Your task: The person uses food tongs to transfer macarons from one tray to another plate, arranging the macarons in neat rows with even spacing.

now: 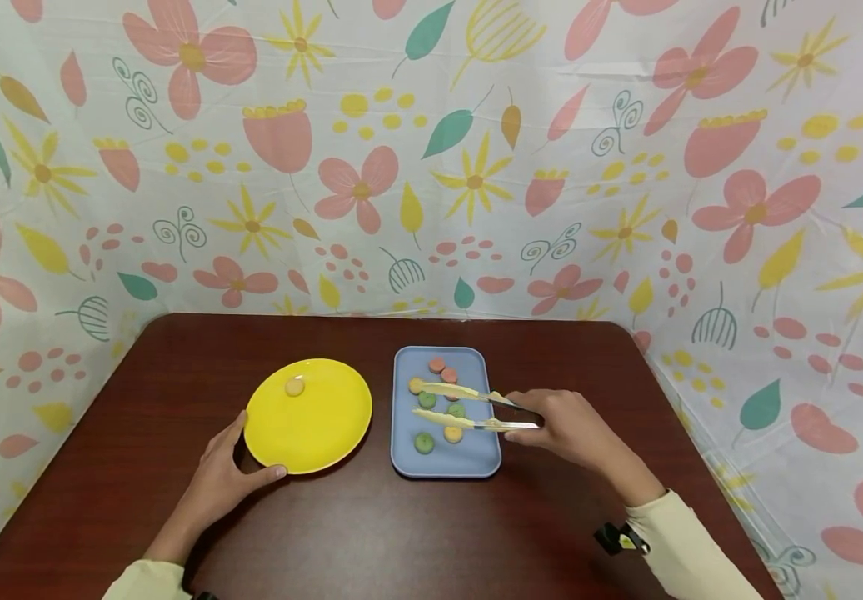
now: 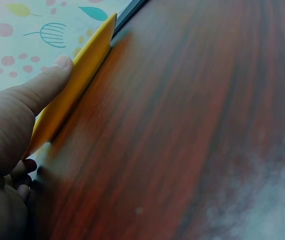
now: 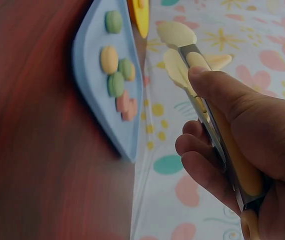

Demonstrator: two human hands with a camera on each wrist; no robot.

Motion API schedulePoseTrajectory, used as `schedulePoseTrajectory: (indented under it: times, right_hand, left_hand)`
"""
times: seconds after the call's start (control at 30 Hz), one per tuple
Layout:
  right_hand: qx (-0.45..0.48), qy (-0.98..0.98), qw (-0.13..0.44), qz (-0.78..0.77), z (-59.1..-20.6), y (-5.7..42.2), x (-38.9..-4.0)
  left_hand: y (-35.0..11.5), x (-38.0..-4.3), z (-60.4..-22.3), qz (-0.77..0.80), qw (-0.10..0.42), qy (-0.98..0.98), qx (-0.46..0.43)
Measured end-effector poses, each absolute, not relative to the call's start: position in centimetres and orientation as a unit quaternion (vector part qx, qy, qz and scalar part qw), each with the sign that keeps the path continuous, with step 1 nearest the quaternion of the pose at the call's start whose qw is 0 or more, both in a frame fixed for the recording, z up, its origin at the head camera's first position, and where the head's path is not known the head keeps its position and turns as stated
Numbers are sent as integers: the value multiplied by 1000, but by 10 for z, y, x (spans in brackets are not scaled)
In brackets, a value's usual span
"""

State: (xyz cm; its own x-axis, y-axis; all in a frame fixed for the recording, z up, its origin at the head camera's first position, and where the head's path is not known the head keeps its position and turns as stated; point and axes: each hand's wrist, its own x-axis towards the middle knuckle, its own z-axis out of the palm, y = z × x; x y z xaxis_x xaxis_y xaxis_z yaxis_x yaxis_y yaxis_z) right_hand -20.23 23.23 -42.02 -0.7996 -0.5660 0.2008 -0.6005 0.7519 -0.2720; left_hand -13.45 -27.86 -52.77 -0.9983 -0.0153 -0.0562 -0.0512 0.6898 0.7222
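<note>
My left hand (image 1: 216, 475) holds a round yellow plate (image 1: 319, 433) by its rim, thumb at the near edge and fingers along the left side. One pale yellow macaron-like piece (image 1: 294, 387) lies on the plate's upper left. My right hand (image 1: 568, 427) grips a pair of tongs (image 3: 227, 145) with cream-coloured tips. The tips are spread apart over a blue-grey tray (image 1: 409, 462), with nothing pinched between them. On the tray lie several small round pieces: green (image 1: 424, 442), yellow (image 1: 453, 434) and pink (image 1: 436, 365). The tongs partly hide some of these.
Both plate and tray stand on a dark brown wooden table (image 1: 341, 533), the tray right of the plate. Behind the table and along its sides hangs a white sheet (image 1: 416, 250) with flower and leaf prints.
</note>
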Motion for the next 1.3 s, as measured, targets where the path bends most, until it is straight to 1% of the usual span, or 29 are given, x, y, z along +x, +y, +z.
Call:
schedulePoseTrajectory:
  times: [0.3,0.47,0.63,1.0,1.3]
  right_hand:
    - [298,-943,40,139,-424,260,-187]
    - [301,-943,44,135,-430,268,-182]
    - [295,-945,42,137,-438,272,-179]
    - [268,-952,17,147,-450,277,-174]
    - [276,-949,31,147,-457,279,-173]
  left_hand:
    - [-280,-134,-529,391,15,920,-12]
    - [-280,-134,-529,390,14,921,-11]
    - [-280,-135,-528,392,17,920,-12]
    - [-279,-135,-531,392,20,920,-14]
    - [-278,-135,-529,393,16,920,-11]
